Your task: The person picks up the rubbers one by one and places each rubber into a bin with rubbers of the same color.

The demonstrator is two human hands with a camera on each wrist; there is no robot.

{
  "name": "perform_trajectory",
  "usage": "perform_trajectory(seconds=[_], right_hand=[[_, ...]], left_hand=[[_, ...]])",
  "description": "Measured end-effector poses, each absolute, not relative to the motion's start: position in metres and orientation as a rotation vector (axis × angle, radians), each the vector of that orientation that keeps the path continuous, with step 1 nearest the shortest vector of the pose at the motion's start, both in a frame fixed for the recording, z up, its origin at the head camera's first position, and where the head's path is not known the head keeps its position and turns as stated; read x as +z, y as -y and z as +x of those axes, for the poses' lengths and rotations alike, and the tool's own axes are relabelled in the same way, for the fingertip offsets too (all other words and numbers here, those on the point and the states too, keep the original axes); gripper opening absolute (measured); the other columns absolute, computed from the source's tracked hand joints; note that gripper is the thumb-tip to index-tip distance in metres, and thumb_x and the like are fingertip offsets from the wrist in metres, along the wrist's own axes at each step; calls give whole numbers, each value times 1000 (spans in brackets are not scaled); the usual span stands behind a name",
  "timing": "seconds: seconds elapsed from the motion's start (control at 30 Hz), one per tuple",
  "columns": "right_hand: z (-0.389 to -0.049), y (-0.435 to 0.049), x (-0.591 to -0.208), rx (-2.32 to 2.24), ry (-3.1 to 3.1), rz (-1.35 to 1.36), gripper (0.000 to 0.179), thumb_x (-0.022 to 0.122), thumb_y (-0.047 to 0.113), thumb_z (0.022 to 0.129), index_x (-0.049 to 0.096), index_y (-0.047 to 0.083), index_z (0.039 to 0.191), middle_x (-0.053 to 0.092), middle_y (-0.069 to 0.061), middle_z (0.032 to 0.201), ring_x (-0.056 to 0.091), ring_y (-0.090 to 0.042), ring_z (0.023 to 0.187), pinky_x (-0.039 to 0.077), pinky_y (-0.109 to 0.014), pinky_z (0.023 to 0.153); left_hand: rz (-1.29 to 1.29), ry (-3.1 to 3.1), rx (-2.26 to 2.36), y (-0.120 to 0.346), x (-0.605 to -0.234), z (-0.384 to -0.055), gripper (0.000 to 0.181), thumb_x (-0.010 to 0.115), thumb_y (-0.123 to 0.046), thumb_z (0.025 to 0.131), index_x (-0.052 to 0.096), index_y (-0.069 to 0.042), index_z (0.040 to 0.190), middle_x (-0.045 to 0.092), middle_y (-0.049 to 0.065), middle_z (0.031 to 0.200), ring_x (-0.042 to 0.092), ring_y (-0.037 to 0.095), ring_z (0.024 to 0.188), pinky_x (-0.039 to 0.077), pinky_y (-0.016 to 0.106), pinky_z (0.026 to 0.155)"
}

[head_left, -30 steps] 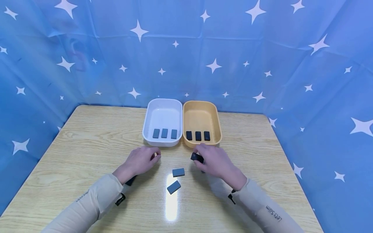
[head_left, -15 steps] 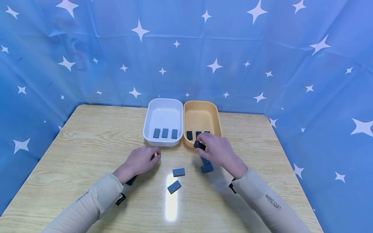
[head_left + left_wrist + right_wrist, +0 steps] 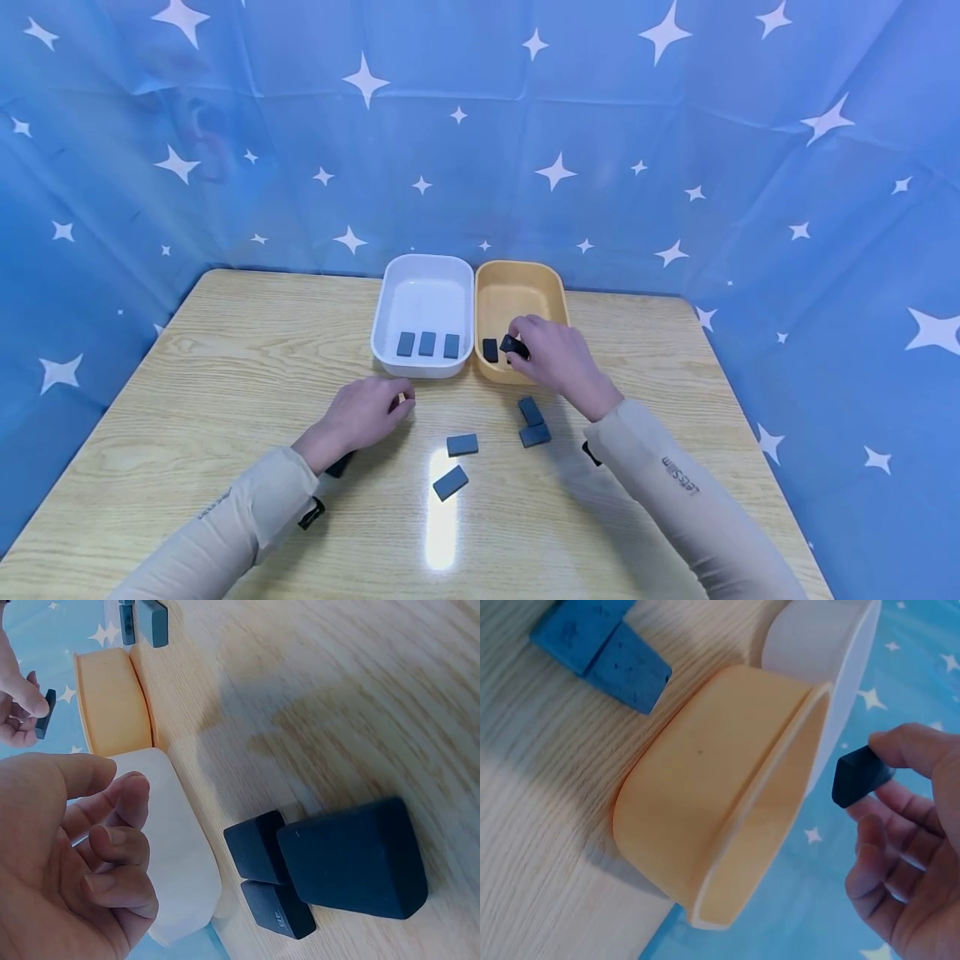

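Observation:
My right hand (image 3: pixel 562 358) pinches a small black block (image 3: pixel 859 776) between thumb and fingertips, over the orange bin (image 3: pixel 517 292). One black block (image 3: pixel 490 350) shows at the bin's near end; the hand covers others there. Fingers loosely curled and holding nothing, my left hand (image 3: pixel 365 410) is just in front of the white bin (image 3: pixel 420 292). Inside that bin, three grey blocks (image 3: pixel 427 343) stand in a row. In the left wrist view, three black blocks (image 3: pixel 349 859) lie together on the table beside the left hand; the left arm mostly hides them from the head view.
Two separate grey blocks (image 3: pixel 462 444) lie mid-table between the forearms. Another pair of dark blue-grey blocks (image 3: pixel 534 435), touching each other, is in front of the orange bin. The bins stand side by side at the wooden table's (image 3: pixel 262 333) back edge, before a blue starred curtain (image 3: pixel 480 150).
My right hand has carried the black block from the table in front of the orange bin up and forward over it, uncovering the two blocks beneath. The left hand has stayed put.

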State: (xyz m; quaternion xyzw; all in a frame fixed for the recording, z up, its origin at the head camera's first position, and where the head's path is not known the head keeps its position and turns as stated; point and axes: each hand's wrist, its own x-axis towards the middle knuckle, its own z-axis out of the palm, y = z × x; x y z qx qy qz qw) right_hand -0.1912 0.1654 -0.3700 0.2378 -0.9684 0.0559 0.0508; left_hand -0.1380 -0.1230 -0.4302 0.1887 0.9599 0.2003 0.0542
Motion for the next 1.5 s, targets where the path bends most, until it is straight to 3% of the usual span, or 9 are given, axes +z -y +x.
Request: perform_trajectory(seconds=[0.47,0.7,0.8,0.87,1.03,1.5], right_hand=[[-229,-159,-382,129,3096,587,29,68,33,91,62,13,110,67,-3,101,60,-18,80,52,-37,68],[-246,-150,-384,157,3188,438,34,68,38,90,62,12,111,67,-4,104,59,-19,76,50,-35,66],[-253,-147,-383,189,3223,389,30,67,39,90,61,12,103,65,-2,94,57,-18,71,46,-32,60],[-259,-145,-381,217,3255,362,28,67,40,90,61,12,90,59,0,78,52,-17,62,40,-29,54],[-276,-139,-379,268,3349,283,43,66,41,90,51,14,60,39,4,53,41,-14,50,32,-28,48],[-302,-129,-379,363,3445,89,41,67,42,87,48,16,61,38,4,55,42,-14,53,36,-28,51]], left_hand=[[557,-2919,607,126,-433,-140,10,60,-26,94,69,-22,94,56,-10,66,48,8,58,38,28,53],[563,-2911,614,127,-437,-139,10,60,-25,94,69,-22,95,54,-10,66,48,7,58,38,27,53],[555,-2908,617,127,-439,-139,10,59,-25,94,69,-22,95,53,-11,65,47,7,57,38,27,52],[544,-2907,622,127,-440,-139,10,60,-26,94,69,-22,94,53,-10,64,47,7,56,38,27,52],[520,-2904,627,126,-439,-140,10,60,-26,94,69,-22,94,52,-10,63,47,8,55,37,28,52],[541,-2902,632,121,-438,-142,9,60,-24,94,68,-23,93,51,-11,62,46,7,55,37,28,50]])
